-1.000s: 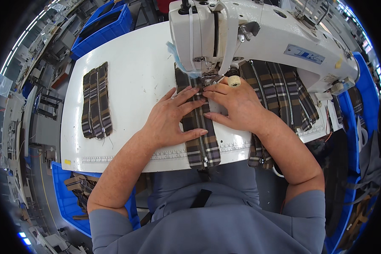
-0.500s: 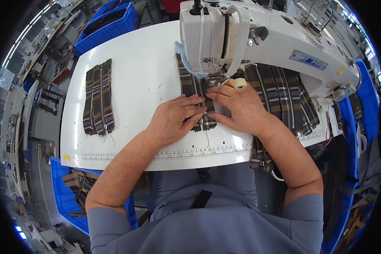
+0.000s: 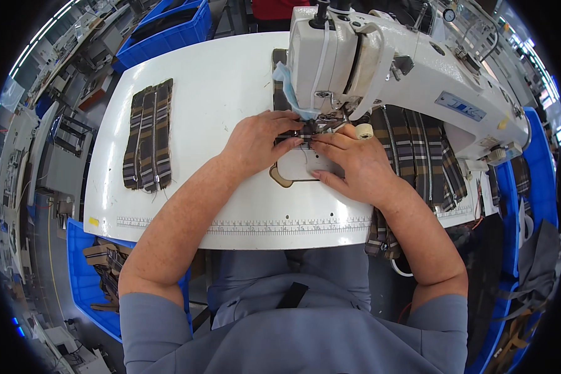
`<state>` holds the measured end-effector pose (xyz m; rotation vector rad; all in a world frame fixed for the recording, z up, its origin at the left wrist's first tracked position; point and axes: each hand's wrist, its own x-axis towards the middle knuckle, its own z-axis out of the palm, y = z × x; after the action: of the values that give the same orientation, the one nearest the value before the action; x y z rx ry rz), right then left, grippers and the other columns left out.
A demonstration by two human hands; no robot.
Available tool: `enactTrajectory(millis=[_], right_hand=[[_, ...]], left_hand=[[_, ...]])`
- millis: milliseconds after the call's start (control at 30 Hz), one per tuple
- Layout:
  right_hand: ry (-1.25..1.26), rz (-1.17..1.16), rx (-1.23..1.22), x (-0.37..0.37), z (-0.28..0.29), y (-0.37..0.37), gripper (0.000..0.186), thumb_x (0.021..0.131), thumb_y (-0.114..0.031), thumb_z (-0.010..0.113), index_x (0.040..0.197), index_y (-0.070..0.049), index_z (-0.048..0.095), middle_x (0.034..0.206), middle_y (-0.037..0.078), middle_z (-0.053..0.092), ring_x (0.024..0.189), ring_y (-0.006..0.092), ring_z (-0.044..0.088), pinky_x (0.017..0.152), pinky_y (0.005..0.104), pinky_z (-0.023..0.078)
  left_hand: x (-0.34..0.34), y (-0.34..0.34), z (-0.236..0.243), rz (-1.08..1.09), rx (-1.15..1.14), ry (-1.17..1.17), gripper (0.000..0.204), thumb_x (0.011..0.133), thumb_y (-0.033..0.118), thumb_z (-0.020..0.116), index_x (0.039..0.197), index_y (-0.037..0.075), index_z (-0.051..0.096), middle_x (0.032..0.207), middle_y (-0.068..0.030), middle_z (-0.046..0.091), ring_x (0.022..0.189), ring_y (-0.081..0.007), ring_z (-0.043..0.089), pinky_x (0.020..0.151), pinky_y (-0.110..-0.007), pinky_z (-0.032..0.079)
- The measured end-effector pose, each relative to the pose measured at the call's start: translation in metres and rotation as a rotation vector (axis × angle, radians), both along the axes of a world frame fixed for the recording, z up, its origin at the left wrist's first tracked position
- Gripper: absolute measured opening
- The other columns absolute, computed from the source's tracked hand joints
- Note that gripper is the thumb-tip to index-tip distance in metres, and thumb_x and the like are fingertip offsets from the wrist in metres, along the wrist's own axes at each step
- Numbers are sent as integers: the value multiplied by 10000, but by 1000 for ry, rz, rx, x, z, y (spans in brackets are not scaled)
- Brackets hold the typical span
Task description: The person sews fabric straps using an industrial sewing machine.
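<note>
Plaid strip (image 3: 281, 61) lies on the white table (image 3: 212, 87), far end showing left of the sewing machine (image 3: 327, 59) head, near end in the stitching area by the presser foot. Left hand (image 3: 258, 142) is on the strip's near end: fingers laid flat over the cloth, thumb apart from them, plaid showing in the gap. Right hand (image 3: 356, 165) is right of the foot, fingers stretched toward the near end, thumb well away from them, nothing clamped. Its fingertips seem to touch the strip, but the foot crowds that spot. A cream round piece (image 3: 364, 131) is just beside the right knuckles. Pale blue sheet (image 3: 287, 89) hangs on the left of the machine head.

Bare metal plate (image 3: 300, 167) between the hands, toward the person. Printed ruler (image 3: 249, 228) runs along the near table edge. Zippered plaid panel (image 3: 148, 138) lies flat at table left, well apart from the left hand. More zippered plaid panels (image 3: 411, 146) lie under the machine arm, right of the right hand. Blue crate (image 3: 81, 274) with cloth pieces at lower left.
</note>
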<state>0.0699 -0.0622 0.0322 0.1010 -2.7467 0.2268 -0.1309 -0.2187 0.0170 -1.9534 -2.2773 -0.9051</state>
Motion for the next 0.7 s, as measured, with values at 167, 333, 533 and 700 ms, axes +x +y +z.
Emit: enactTrajectory(millis=[167, 333, 533, 700], right_hand=[[103, 59, -16, 1, -5, 7, 284, 873, -294, 787, 1037, -62, 773, 1098, 45, 759, 902, 269, 692, 848, 412, 484], [253, -93, 58, 9, 14, 12, 194, 841, -225, 808, 926, -63, 745, 916, 64, 733, 847, 280, 681, 781, 416, 491], [247, -531, -182, 37, 34, 38, 320, 861, -292, 813, 1018, -25, 731, 986, 147, 727, 953, 361, 698, 879, 466, 551], [221, -611, -49, 80, 32, 55, 428, 859, -335, 820, 1131, -19, 722, 1055, 157, 719, 1024, 373, 686, 898, 477, 548]], left_hand=[[-4, 7, 5, 24, -15, 80, 326, 901, 298, 793, 1135, 72, 781, 1073, -135, 754, 949, -338, 729, 845, -436, 592], [-1, 12, 14, -16, -24, 223, 334, 926, 268, 744, 1187, 60, 754, 1176, -105, 754, 1072, -302, 708, 919, -411, 575], [7, 14, 35, -35, -360, 382, 242, 900, 100, 666, 1123, 41, 741, 1068, -143, 753, 1034, -327, 719, 919, -413, 584], [-11, -10, 29, -82, -299, 759, 250, 848, 39, 651, 1074, 43, 757, 1079, -109, 751, 1100, -264, 704, 1083, -456, 500]])
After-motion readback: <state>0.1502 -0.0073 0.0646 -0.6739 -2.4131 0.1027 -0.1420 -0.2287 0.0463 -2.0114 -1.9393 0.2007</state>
